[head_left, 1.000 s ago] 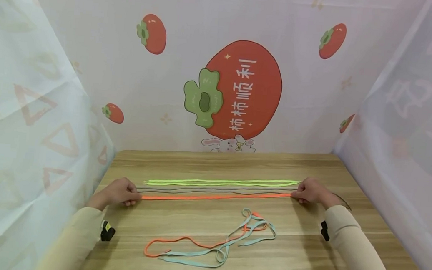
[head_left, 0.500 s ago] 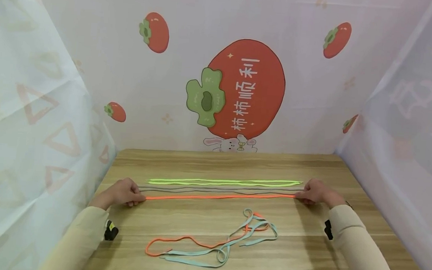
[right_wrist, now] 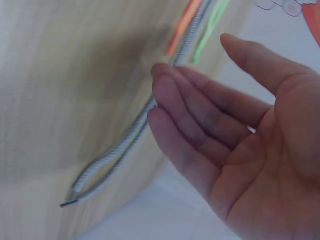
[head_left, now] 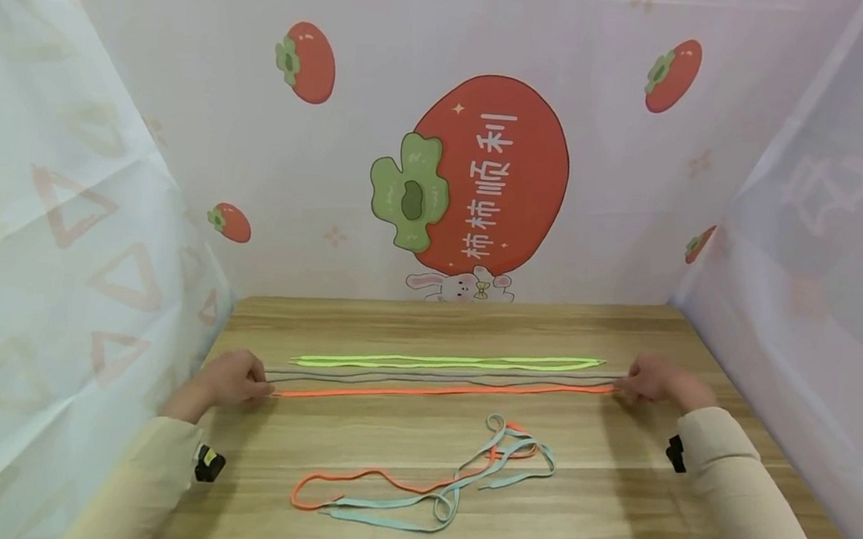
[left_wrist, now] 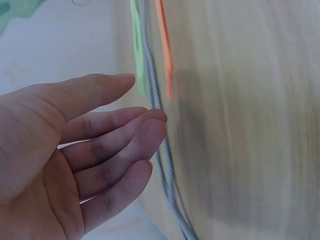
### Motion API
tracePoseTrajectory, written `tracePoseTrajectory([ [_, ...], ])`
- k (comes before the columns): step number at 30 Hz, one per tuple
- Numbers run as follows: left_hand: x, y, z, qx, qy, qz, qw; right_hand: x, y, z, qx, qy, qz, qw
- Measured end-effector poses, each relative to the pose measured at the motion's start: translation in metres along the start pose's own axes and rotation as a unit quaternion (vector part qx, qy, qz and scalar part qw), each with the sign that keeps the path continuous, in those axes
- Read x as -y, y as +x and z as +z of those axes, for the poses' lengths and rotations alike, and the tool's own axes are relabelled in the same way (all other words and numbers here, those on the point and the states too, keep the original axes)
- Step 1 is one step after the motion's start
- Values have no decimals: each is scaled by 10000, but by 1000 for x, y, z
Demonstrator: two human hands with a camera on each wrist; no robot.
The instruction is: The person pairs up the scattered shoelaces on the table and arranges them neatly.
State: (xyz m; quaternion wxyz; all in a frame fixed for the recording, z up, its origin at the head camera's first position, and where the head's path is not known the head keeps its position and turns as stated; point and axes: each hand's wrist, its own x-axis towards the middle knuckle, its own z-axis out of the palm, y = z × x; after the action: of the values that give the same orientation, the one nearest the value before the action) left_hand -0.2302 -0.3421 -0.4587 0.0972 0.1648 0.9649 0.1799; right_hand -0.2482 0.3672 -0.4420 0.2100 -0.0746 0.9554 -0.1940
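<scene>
A flat orange shoelace (head_left: 430,392) lies stretched straight across the wooden table, its two tips free of both hands. Just behind it runs a doubled grey cord lace (head_left: 394,376), and behind that a folded neon green shoelace (head_left: 440,359). My left hand (head_left: 232,378) is at the left end of the row; in the left wrist view its thumb stands apart from loosely bent fingers (left_wrist: 115,170), which overlap the grey lace. At the right end is my right hand (right_wrist: 235,115), thumb spread from the fingers and nothing pinched. The grey lace's looped, dark-tipped end (right_wrist: 70,203) passes below its fingertips.
Nearer the front, a pale blue shoelace (head_left: 384,522) lies tangled with a second orange shoelace (head_left: 294,494) on the table (head_left: 570,538). White printed cloth (head_left: 318,170) stands as walls at the back and both sides.
Both hands have let go of the orange shoelace's ends and moved slightly outward, left hand to the left, right hand to the right. The tangled laces stay put.
</scene>
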Motion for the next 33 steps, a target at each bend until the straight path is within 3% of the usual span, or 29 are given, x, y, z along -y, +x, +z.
tracePoseTrajectory([
  [5, -26, 5, 5, 180, -97, 356, 9992, 19, -4, -5, 88, -210, -317, 9992],
  [9, -60, 9, 11, 441, -205, 957, 9942, 44, -6, -1, 176, -477, -390, 9979],
  [12, -86, 12, 18, 585, -130, 1451, 9876, 64, -5, 7, 338, -528, -559, 9965],
  [18, -134, 17, 36, 921, -9, 2200, 9711, 97, 0, 26, 543, -639, -1391, 9867],
  [22, -161, 14, 51, 1210, 90, 2415, 9628, 121, 0, 40, 687, -651, -1773, 9796],
  [25, -174, 13, 68, 1315, 418, 2476, 9590, 137, -1, 49, 798, -546, -2065, 9737],
  [29, -186, 14, 88, 1193, 968, 2642, 9522, 155, -2, 61, 909, -470, -2449, 9641],
  [33, -195, 15, 101, 1101, 1082, 2851, 9460, 170, -4, 75, 1053, -508, -2556, 9597],
])
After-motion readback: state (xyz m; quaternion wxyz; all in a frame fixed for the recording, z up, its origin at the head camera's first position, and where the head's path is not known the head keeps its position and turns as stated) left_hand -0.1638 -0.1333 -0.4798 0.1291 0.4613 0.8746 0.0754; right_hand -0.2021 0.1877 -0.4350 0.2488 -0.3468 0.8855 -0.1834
